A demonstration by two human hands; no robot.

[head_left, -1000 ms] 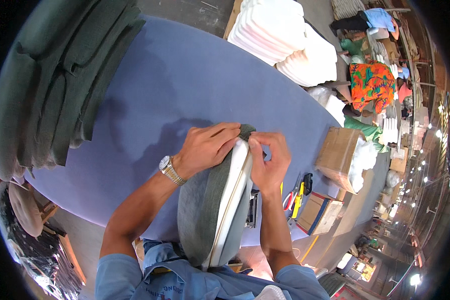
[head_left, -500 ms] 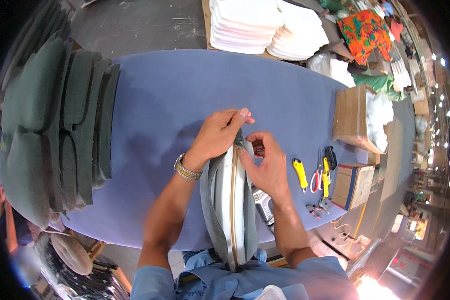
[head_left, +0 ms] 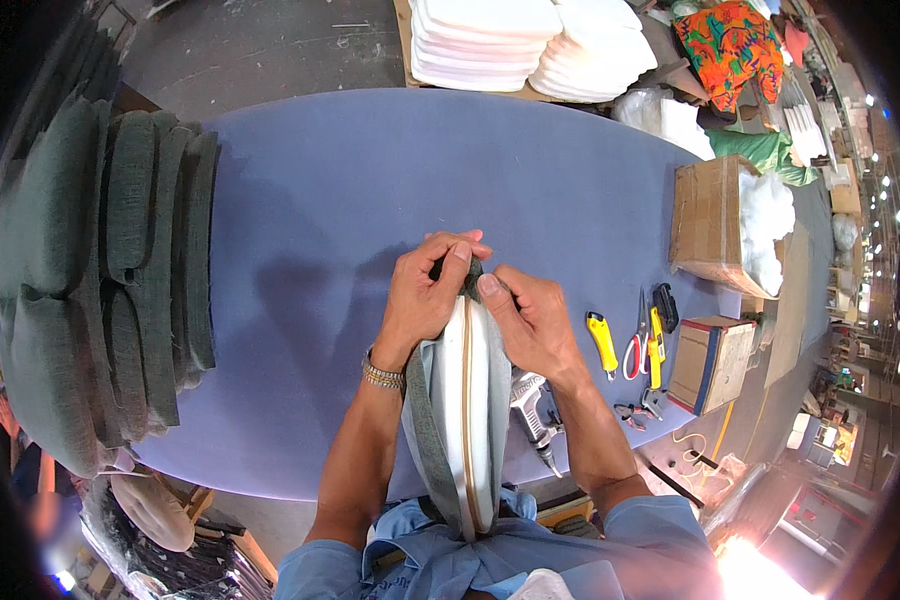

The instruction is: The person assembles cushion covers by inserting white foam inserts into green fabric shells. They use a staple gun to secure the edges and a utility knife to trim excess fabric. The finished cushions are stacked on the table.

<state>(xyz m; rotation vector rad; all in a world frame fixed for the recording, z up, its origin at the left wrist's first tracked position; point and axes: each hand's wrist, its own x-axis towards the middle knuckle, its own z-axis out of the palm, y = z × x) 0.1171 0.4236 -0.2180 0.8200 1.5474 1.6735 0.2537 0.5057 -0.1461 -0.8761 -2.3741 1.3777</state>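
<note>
A padded panel stands on edge against my body, its white foam (head_left: 452,400) and a thin brown strip (head_left: 468,400) showing along the open side. Grey-green fabric cover (head_left: 425,430) wraps both faces, its edges hanging apart. At the far end, my left hand (head_left: 422,288) pinches the fabric between thumb and curled fingers. My right hand (head_left: 538,318) closes on the same fabric corner (head_left: 476,284), thumb on top. Beside my right forearm lies a silver-grey power tool (head_left: 533,408), partly hidden by the arm and panel.
Green-grey padded pieces (head_left: 60,370) are stacked along the blue table's (head_left: 320,170) left side. On the right lie a yellow cutter (head_left: 601,342), scissors (head_left: 634,355), another yellow cutter (head_left: 656,350), pliers (head_left: 630,415) and a carton of white stuffing (head_left: 705,220). White foam sheets (head_left: 485,45) stand beyond.
My left fingers have curled in around the fabric at the far end. My right hand has turned its thumb onto that corner. More of the power tool now shows.
</note>
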